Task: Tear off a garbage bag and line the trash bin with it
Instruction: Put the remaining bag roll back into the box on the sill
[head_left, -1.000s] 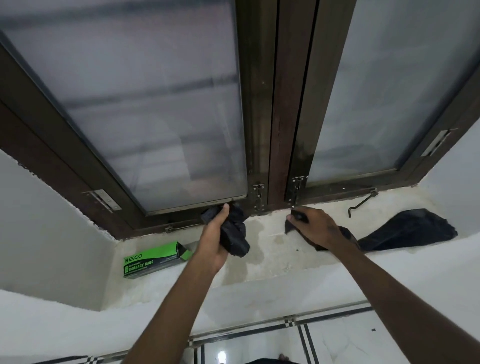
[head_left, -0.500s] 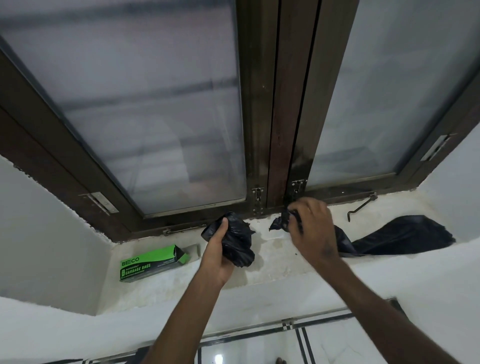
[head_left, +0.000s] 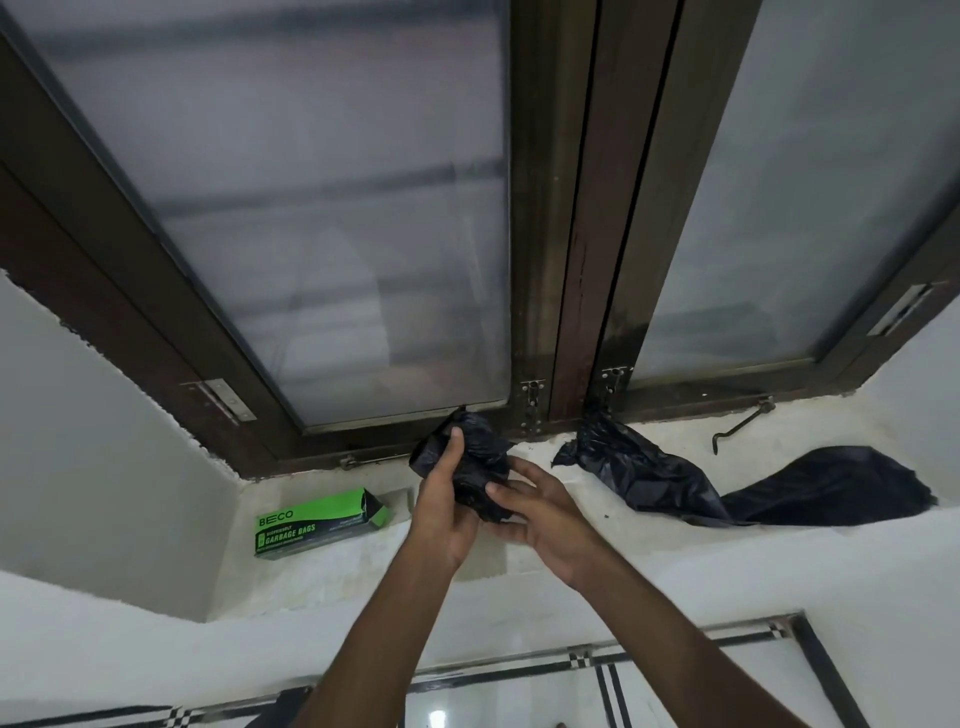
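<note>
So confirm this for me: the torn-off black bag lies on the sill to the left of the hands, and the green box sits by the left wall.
Wrong side. The head view shows the torn-off black bag lying on the sill to the right of the hands; the green box does sit by the left wall.

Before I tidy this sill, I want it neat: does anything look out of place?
Yes: a loose black bag sprawls crumpled across the sill on the right, and the green box lies with its end flap open.
</note>
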